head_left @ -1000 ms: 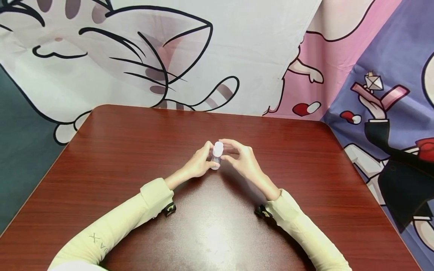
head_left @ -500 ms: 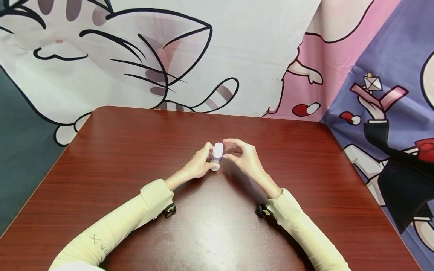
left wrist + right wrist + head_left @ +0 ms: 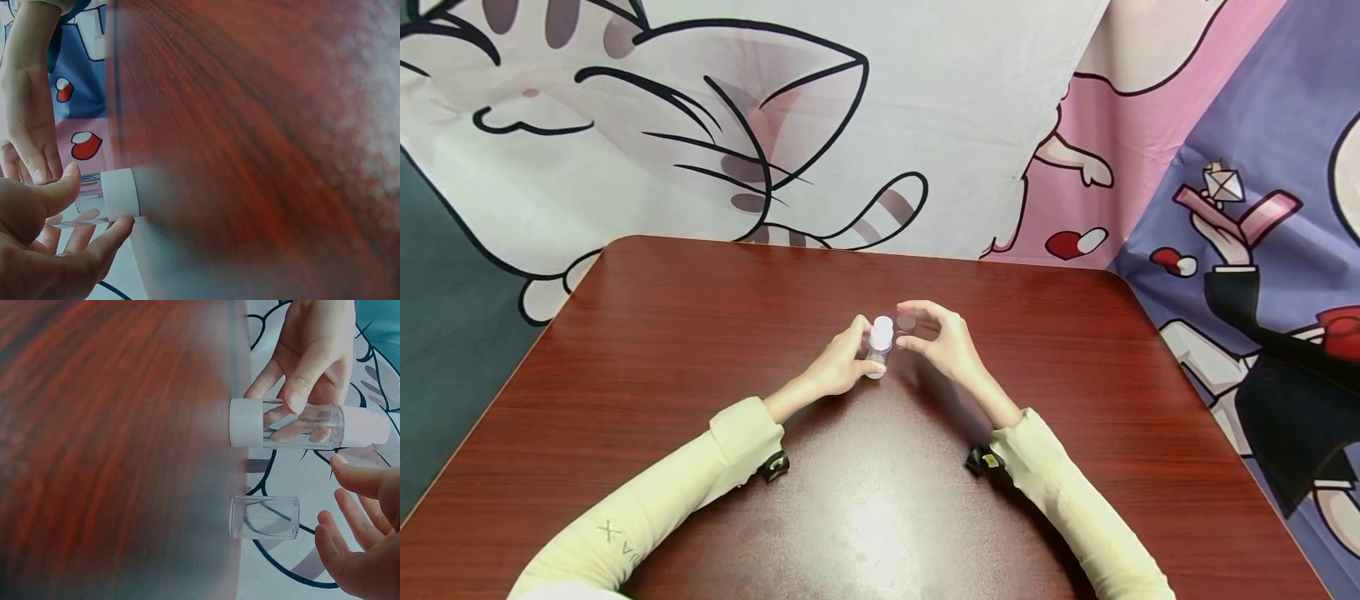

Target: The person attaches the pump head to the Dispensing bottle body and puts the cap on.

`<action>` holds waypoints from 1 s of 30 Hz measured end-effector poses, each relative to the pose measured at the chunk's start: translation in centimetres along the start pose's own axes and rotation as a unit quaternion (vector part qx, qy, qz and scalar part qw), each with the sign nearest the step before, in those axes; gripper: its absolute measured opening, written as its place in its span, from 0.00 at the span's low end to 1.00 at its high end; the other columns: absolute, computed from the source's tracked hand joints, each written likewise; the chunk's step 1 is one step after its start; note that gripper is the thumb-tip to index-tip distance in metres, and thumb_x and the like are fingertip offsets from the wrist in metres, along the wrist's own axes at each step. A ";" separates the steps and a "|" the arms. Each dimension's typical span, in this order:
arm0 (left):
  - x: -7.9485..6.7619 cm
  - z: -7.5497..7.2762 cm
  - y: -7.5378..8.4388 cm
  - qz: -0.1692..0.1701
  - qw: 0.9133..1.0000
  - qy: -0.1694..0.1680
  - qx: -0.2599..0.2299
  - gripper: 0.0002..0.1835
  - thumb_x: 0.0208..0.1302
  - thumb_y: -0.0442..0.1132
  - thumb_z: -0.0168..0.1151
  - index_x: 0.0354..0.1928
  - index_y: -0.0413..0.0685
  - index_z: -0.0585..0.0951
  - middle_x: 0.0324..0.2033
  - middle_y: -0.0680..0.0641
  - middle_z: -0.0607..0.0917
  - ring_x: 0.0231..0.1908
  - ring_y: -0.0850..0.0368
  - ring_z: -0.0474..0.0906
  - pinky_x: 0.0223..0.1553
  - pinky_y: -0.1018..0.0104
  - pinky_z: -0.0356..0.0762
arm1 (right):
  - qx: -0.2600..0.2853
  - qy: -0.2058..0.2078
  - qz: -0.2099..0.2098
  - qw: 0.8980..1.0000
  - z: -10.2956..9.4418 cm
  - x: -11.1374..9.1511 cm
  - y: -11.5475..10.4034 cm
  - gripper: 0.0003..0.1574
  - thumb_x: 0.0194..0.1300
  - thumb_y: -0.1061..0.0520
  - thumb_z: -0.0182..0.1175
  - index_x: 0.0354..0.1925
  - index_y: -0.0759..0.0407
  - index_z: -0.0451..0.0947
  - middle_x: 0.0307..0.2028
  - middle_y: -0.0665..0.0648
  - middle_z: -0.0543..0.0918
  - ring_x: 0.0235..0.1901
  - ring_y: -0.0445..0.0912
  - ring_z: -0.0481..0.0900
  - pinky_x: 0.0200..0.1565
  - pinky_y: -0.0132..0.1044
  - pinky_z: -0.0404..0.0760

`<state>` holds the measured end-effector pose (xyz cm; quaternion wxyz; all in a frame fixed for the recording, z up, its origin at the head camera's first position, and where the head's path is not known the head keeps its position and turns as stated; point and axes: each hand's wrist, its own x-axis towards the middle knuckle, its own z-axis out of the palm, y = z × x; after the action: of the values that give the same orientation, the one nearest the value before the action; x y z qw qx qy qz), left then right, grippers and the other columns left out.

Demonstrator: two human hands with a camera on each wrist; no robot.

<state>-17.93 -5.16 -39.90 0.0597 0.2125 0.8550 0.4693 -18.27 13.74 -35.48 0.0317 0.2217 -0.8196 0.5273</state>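
Note:
A small clear bottle [image 3: 877,360] stands upright on the table, with a white base [image 3: 246,422] and a white top [image 3: 364,427]. My left hand [image 3: 837,360] holds its clear body between thumb and fingers. Just right of the bottle, a clear cylindrical cap [image 3: 265,517] stands on the table. My right hand [image 3: 951,350] is beside this cap, thumb and fingers spread and slightly bent; in the right wrist view the fingertips are apart from it. In the left wrist view, the left thumb and fingers lie around the bottle, partly covering it, and its white base [image 3: 120,194] shows.
The dark red wooden table [image 3: 715,300] has a glossy bright reflection near its front. Behind it hangs a cloth [image 3: 962,125] printed with cartoon figures. A black wrist device [image 3: 775,465] sits under the left cuff, another [image 3: 982,461] under the right.
My right hand has moved slightly right and away from the bottle's top. The clear cap now shows near its fingers. The left hand and the bottle have stayed almost still.

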 end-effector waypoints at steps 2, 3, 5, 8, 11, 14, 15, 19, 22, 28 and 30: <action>0.0 0.0 0.0 0.000 1.000 0.001 0.002 0.22 0.58 0.31 0.66 0.47 0.40 0.64 0.42 0.37 0.84 0.45 0.47 0.82 0.46 0.57 0.76 | 0.002 -0.003 0.005 1.000 0.0 0.2 0.1 0.29 0.51 0.73 0.67 0.53 0.73 0.74 0.51 0.73 0.80 0.50 0.67 0.79 0.58 0.56 0.74; 0.0 0.0 0.0 -0.001 1.000 0.002 0.002 0.22 0.58 0.31 0.66 0.47 0.40 0.64 0.42 0.37 0.84 0.45 0.47 0.82 0.46 0.57 0.76 | 0.002 -0.004 0.008 1.000 -0.1 0.3 0.2 0.29 0.51 0.73 0.68 0.53 0.73 0.74 0.51 0.73 0.80 0.51 0.67 0.79 0.58 0.55 0.74; -0.1 0.0 0.1 -0.001 1.000 0.003 0.002 0.22 0.58 0.31 0.67 0.47 0.40 0.64 0.43 0.37 0.83 0.45 0.46 0.82 0.47 0.55 0.76 | 0.011 -0.006 0.015 1.000 -0.1 0.5 0.6 0.29 0.51 0.73 0.68 0.54 0.73 0.74 0.51 0.74 0.79 0.52 0.67 0.78 0.59 0.56 0.73; 0.0 0.0 0.1 0.000 1.000 0.005 0.003 0.22 0.58 0.30 0.67 0.46 0.40 0.64 0.42 0.36 0.83 0.45 0.45 0.81 0.48 0.53 0.76 | 0.018 -0.003 0.029 0.999 -0.1 0.9 2.0 0.31 0.51 0.72 0.69 0.54 0.70 0.74 0.51 0.73 0.79 0.52 0.65 0.78 0.60 0.54 0.72; 0.0 0.0 0.0 0.002 1.000 0.006 0.006 0.22 0.57 0.30 0.67 0.46 0.39 0.64 0.41 0.36 0.83 0.44 0.45 0.82 0.48 0.52 0.76 | 0.036 0.000 0.041 0.999 0.0 1.5 3.9 0.33 0.50 0.71 0.70 0.55 0.69 0.73 0.52 0.73 0.78 0.53 0.63 0.78 0.62 0.51 0.72; 0.0 0.0 0.0 0.001 1.000 0.006 0.008 0.22 0.57 0.30 0.67 0.46 0.40 0.64 0.40 0.37 0.83 0.43 0.46 0.81 0.46 0.54 0.76 | 0.053 -0.002 0.050 0.997 0.0 1.8 5.3 0.34 0.50 0.71 0.70 0.56 0.68 0.72 0.54 0.74 0.77 0.53 0.61 0.79 0.61 0.49 0.73; 0.0 0.0 0.0 0.003 1.000 0.006 0.007 0.22 0.57 0.30 0.67 0.46 0.40 0.64 0.39 0.37 0.83 0.43 0.47 0.81 0.46 0.54 0.76 | 0.055 -0.003 0.052 0.997 0.0 1.9 5.5 0.34 0.50 0.71 0.70 0.56 0.68 0.72 0.54 0.74 0.77 0.53 0.61 0.79 0.60 0.49 0.74; 0.2 0.1 -0.9 0.026 1.000 0.010 0.003 0.21 0.58 0.34 0.68 0.45 0.43 0.64 0.36 0.41 0.83 0.40 0.51 0.81 0.43 0.60 0.75 | 0.036 0.001 0.062 0.997 0.0 2.2 6.0 0.35 0.49 0.70 0.71 0.56 0.65 0.72 0.55 0.72 0.77 0.53 0.57 0.80 0.59 0.48 0.75; 0.2 0.1 -1.0 0.032 0.999 0.014 0.005 0.21 0.58 0.34 0.68 0.45 0.44 0.64 0.35 0.42 0.83 0.39 0.52 0.81 0.42 0.61 0.75 | 0.048 -0.002 0.081 0.996 0.0 2.4 6.1 0.36 0.49 0.70 0.71 0.57 0.67 0.71 0.56 0.72 0.76 0.54 0.58 0.78 0.60 0.49 0.74; 0.1 0.2 -0.2 -0.002 1.000 0.007 0.015 0.22 0.57 0.31 0.68 0.46 0.41 0.64 0.39 0.38 0.82 0.42 0.47 0.80 0.45 0.57 0.75 | 0.053 -0.021 0.115 0.992 0.1 2.5 6.3 0.41 0.49 0.69 0.71 0.61 0.69 0.67 0.58 0.72 0.74 0.57 0.61 0.75 0.61 0.53 0.72; 0.1 0.2 -0.2 -0.007 1.000 0.004 0.019 0.22 0.57 0.32 0.68 0.46 0.41 0.64 0.39 0.39 0.82 0.43 0.47 0.80 0.45 0.57 0.75 | 0.045 -0.026 0.117 0.992 0.1 2.6 6.4 0.41 0.49 0.69 0.71 0.61 0.69 0.66 0.58 0.72 0.74 0.57 0.60 0.74 0.60 0.53 0.73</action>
<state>-18.03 -5.06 -40.17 0.0552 0.2054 0.8657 0.4531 -23.10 15.01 -40.28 -0.0614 0.1385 -0.8161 0.5577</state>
